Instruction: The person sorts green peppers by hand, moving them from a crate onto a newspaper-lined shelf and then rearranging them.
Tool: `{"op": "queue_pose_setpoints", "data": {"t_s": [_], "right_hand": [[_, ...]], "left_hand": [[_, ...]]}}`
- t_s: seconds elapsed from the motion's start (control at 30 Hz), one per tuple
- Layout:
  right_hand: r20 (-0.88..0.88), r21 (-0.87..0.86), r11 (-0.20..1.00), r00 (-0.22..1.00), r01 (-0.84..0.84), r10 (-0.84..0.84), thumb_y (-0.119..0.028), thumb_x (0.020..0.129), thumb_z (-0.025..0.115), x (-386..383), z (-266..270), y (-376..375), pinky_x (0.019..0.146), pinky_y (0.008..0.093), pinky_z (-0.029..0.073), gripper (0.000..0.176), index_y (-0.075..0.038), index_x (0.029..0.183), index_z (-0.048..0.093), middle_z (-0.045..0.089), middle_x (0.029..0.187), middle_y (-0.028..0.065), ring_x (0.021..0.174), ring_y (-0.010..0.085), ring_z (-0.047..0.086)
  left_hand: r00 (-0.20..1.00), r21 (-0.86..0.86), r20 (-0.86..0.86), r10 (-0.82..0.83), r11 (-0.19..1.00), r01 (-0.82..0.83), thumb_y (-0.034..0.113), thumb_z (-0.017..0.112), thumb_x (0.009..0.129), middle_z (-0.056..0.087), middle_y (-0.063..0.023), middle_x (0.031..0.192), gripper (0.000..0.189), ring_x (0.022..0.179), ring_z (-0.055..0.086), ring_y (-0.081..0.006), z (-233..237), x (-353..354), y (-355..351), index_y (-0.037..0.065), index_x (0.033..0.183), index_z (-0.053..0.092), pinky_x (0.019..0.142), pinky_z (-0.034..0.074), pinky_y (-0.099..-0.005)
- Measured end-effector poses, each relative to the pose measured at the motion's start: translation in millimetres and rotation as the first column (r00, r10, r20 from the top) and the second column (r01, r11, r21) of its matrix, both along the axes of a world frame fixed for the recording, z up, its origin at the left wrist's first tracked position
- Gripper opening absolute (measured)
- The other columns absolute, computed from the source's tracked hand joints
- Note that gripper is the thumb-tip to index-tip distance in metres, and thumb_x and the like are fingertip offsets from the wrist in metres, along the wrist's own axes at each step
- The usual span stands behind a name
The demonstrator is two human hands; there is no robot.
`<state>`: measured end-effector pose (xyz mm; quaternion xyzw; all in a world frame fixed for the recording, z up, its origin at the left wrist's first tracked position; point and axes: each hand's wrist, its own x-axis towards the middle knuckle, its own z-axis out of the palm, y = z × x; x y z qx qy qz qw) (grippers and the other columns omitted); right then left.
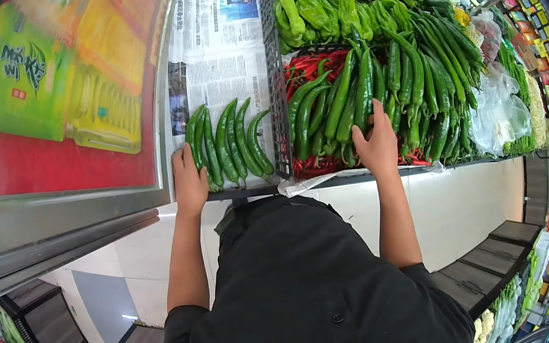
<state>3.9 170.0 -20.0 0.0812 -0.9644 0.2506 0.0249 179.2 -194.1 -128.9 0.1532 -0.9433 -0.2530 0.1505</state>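
Several long green chili peppers [223, 143] lie side by side in a row on newspaper. My left hand [190, 181] rests at the left end of this row, its fingers apart and touching the side of the outermost pepper. To the right, a heap of long green chili peppers [343, 110] lies over red chili peppers [308, 67]. My right hand [378, 147] is on the near part of this heap, thumb and fingers spread around the lower end of a green chili pepper, not visibly closed on it.
A black plastic divider [274, 81] separates newspaper [225, 60] from the heap. Left stands a metal-framed panel [46, 175] picturing an oil bottle. Lighter green peppers [330, 11] lie behind, a clear plastic bag [499, 111] at right. Wooden-looking display stands [484, 262] are below.
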Motion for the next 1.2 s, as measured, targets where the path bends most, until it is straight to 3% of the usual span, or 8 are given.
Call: {"op": "queue_pose_setpoints", "data": {"t_s": [0.23, 0.33, 0.43, 0.6, 0.73, 0.87, 0.9, 1.2], "right_hand": [[-0.211, -0.022, 0.997, 0.974, 0.076, -0.079, -0.012, 0.082, 0.068, -1, 0, -3, 0.086, 0.0436, 0.054, 0.078, -0.004, 0.153, 0.034, 0.063, 0.121, 0.0239, 0.098, 0.0366, 0.066], [-0.136, -0.239, 0.97, 0.987, 0.048, -0.082, -0.007, 0.083, 0.066, 12, 30, -14, 0.083, 0.0371, 0.055, 0.078, -0.003, 0.153, 0.033, 0.063, 0.12, 0.0231, 0.092, 0.0279, 0.067], [-0.048, -0.679, 0.727, 0.994, -0.106, 0.101, -0.001, 0.091, 0.058, 21, 37, -36, 0.083, 0.0279, 0.05, 0.071, 0.0, 0.155, 0.03, 0.059, 0.119, 0.0119, 0.097, 0.0154, 0.061], [0.137, -0.87, 0.487, 0.91, -0.077, 0.39, 0.0, 0.095, 0.057, 40, 28, -101, 0.079, 0.0227, 0.046, 0.068, 0.002, 0.156, 0.027, 0.053, 0.117, 0.0064, 0.091, 0.0088, 0.053], [0.255, -0.806, 0.581, 0.822, -0.111, 0.51, -0.006, 0.095, 0.062, 53, -17, -152, 0.069, 0.0256, 0.047, 0.072, -0.002, 0.157, 0.026, 0.051, 0.108, 0.0065, 0.08, 0.01, 0.053], [0.259, -0.553, 0.782, 0.833, -0.287, 0.489, -0.014, 0.089, 0.067, 54, -65, -196, 0.075, 0.0348, 0.052, 0.075, -0.003, 0.153, 0.03, 0.061, 0.102, 0.0147, 0.082, 0.0222, 0.063], [0.274, -0.481, 0.82, 0.835, -0.31, 0.477, -0.019, 0.085, 0.07, 53, -76, -205, 0.081, 0.0412, 0.053, 0.078, -0.001, 0.151, 0.032, 0.065, 0.106, 0.0218, 0.09, 0.0339, 0.067], [0.265, -0.181, 0.861, 0.819, -0.476, 0.509, -0.02, 0.084, 0.072, 78, -89, -255, 0.087, 0.0514, 0.053, 0.086, 0.003, 0.151, 0.023, 0.06, 0.121, 0.0314, 0.101, 0.0478, 0.065]], "left_hand": [[1.0, 0.074, 0.006, -0.014, 0.997, 0.014, -0.005, 0.068, 0.082, 0.039, -0.026, 0.141, 0.074, 0.129, 0.045, -0.0441, 2, 5, -1, -0.006, 0.148, 0.034, 0.111, 0.039, -0.0452], [0.999, 0.106, -0.041, -0.029, 0.994, 0.033, -0.005, 0.067, 0.082, 0.035, -0.0266, 0.146, 0.075, 0.134, 0.04, -0.0451, 3, 6, 0, -0.007, 0.149, 0.033, 0.114, 0.036, -0.0458], [0.998, 0.138, -0.042, -0.057, 0.989, 0.062, -0.004, 0.065, 0.082, 0.031, -0.0279, 0.148, 0.075, 0.139, 0.033, -0.0468, 1, 10, -1, -0.007, 0.149, 0.032, 0.117, 0.031, -0.0476], [0.995, 0.179, -0.021, -0.101, 0.978, 0.103, -0.004, 0.062, 0.084, 0.032, -0.0275, 0.15, 0.072, 0.141, 0.032, -0.0457, 1, 13, -6, -0.005, 0.15, 0.033, 0.119, 0.027, -0.048], [0.991, 0.285, -0.061, -0.117, 0.95, 0.129, -0.008, 0.057, 0.084, 0.031, -0.0256, 0.152, 0.07, 0.144, 0.031, -0.0433, -9, 18, -11, -0.002, 0.15, 0.036, 0.121, 0.026, -0.0456], [0.989, 0.327, -0.072, -0.13, 0.934, 0.146, -0.01, 0.055, 0.083, 0.029, -0.0256, 0.154, 0.069, 0.145, 0.03, -0.0438, -18, 23, -13, -0.001, 0.149, 0.037, 0.121, 0.026, -0.046], [0.988, 0.323, -0.073, -0.136, 0.934, 0.153, -0.01, 0.054, 0.083, 0.029, -0.0262, 0.155, 0.069, 0.145, 0.03, -0.0448, -19, 23, -13, -0.002, 0.149, 0.036, 0.121, 0.026, -0.0469], [0.985, 0.362, -0.058, -0.161, 0.917, 0.171, -0.007, 0.059, 0.083, 0.025, -0.026, 0.156, 0.071, 0.147, 0.025, -0.0437, -25, 23, -16, -0.001, 0.151, 0.035, 0.122, 0.024, -0.0456]]}}
